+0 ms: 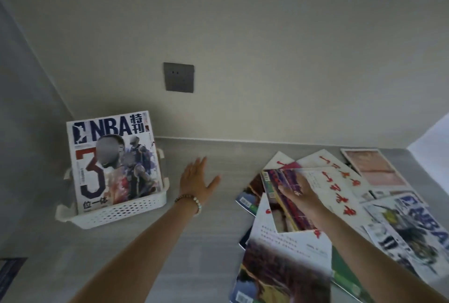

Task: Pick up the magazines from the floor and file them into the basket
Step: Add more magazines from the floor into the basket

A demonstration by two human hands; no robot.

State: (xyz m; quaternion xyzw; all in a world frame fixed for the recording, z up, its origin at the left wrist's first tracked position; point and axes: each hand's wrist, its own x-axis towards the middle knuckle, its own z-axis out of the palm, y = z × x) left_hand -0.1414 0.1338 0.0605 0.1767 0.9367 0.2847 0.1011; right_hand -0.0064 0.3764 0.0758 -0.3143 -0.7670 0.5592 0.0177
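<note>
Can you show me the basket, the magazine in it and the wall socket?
basket (126, 212): head view, holed front wall.
NBA magazine (93, 176): head view, the big 3 on its cover.
wall socket (179, 77): head view, plate centre.

Dark grey wall socket (179, 77) at my twelve o'clock, set low in the cream wall (267, 35), grey floor (206, 242) beneath, dark mat corner (11, 276) at my eight o'clock, white surface (430, 137) at my two o'clock.

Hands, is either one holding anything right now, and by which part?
Right hand pinches a purple-covered magazine by its right edge, thumb on the cover. Left hand holds nothing.
</note>
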